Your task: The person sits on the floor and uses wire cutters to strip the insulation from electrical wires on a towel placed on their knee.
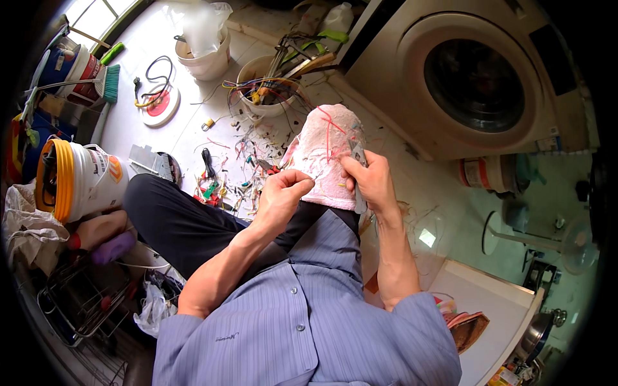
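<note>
A pink towel (329, 138) lies over my raised knee, with thin red wire (330, 127) and small scraps on top. My left hand (283, 196) is closed in a pinch above the towel's near left part; what sits between the fingertips is too small to make out. On the towel's right side, my right hand (371, 180) grips a flat grey metal tool (356, 152), whose ends show above and below the fingers. Its exact kind is not clear. Red-handled pliers (267, 167) rest just left of the towel.
Wire scraps (241, 183) and small parts litter the floor at left. Farther off stand a white bucket of cables and sticks (261, 109) and another white bucket (205, 64). A washing machine (412, 122) fills the far right. A white tub with yellow hose (96, 180) stands left.
</note>
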Demonstrator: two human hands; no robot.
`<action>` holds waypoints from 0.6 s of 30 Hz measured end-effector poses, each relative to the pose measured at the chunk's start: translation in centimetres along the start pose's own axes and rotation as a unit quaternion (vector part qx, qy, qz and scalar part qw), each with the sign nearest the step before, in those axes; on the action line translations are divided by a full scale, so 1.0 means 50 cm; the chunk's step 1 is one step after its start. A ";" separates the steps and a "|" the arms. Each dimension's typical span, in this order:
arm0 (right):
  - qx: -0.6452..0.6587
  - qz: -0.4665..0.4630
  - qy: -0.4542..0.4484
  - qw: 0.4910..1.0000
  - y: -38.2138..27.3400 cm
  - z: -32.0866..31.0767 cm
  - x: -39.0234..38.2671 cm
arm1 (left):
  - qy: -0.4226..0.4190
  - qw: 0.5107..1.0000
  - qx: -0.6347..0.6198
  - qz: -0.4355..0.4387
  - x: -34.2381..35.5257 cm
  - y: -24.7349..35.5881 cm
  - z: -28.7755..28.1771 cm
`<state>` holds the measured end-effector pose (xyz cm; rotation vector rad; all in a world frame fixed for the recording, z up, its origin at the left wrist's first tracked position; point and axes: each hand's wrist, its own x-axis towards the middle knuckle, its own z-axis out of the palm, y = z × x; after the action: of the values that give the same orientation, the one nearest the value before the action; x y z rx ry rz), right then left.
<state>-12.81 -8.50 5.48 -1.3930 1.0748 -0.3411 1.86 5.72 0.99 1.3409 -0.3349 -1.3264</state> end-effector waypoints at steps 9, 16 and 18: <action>-0.234 -0.307 0.095 0.917 -0.008 0.056 -0.036 | 0.049 0.977 0.145 0.146 -0.007 -0.013 0.001; -0.245 -0.344 0.003 0.906 0.005 0.068 -0.032 | 0.106 0.917 0.243 0.299 -0.018 0.007 0.011; -0.255 -0.332 -0.007 0.908 -0.003 0.068 -0.036 | 0.112 0.901 0.260 0.328 -0.015 0.006 0.010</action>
<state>-11.10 -5.07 5.76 -2.2281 0.6621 -0.5620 1.34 6.00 1.74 1.6006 -0.9366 -0.5169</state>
